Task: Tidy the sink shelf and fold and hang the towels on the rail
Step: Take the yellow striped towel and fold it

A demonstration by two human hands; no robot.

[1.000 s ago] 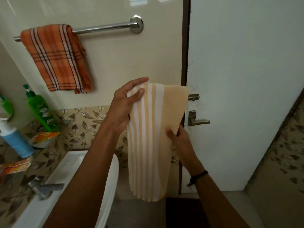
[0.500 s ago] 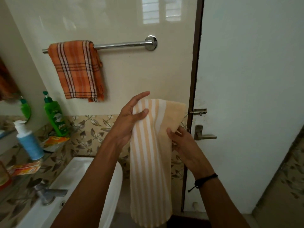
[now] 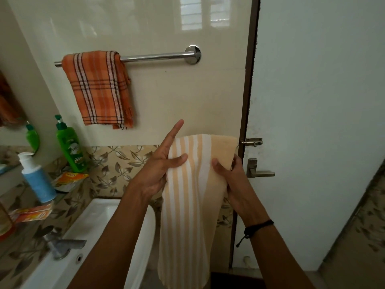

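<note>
Striped towel: soft terry [image 3: 193, 195], folded into a long narrow band, peach and white stripes on its left half, plain peach on its right. I'm holding it up in front of me, below the rail, and its rounded lower end hangs beside the sink.
Left hand: here it is on the towel's left edge [image 3: 158, 172], thumb flat across the front, fingers straight behind, forefinger poking up past the top fold. The cloth is pinched between thumb and fingers.
Right hand: gripping the right edge [image 3: 233, 176], thumb on the front, fingers curled round the back. A black cord band sits on that wrist [image 3: 257, 226].
Rail: shiny round metal bar [image 3: 154, 57] on the glossy cream wall, with a disc mount at its right end.
Checked towel: orange weave with dark and white lines [image 3: 100, 88], draped over the rail's left end, a frayed fringe along its right edge.
Shelf: a glass ledge [image 3: 64, 192] left of the sink. On it stand a green pump bottle [image 3: 70, 147] and a white-and-blue bottle [image 3: 38, 180], with an orange sachet [image 3: 70, 178] lying between them.
Sink: white glazed basin [image 3: 100, 215], squared corners, dull metal tap [image 3: 60, 245] on its rim.
Door: flat and white [image 3: 312, 122], just right of the towel, with a steel lever handle [image 3: 257, 170] and a small latch [image 3: 252, 141] above it.
</note>
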